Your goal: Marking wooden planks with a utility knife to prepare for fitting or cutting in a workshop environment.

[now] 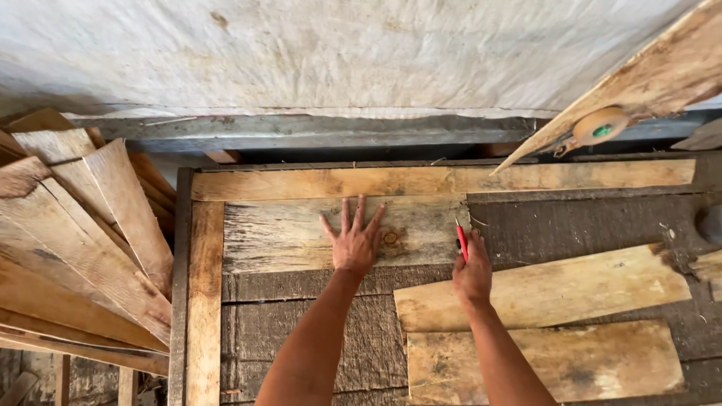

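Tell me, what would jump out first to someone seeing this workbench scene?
Two bare arms reach in from below: the left hand lies flat, fingers spread, on a weathered board near the middle, while the right hand holds a red pencil at that board's right end. A stack of pale planks leans at the left, and a tape roll hangs at upper right.

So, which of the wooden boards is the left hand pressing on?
The left hand lies flat on the grey weathered board with a knot, inside the frame's top corner; the paler boards lie lower right.
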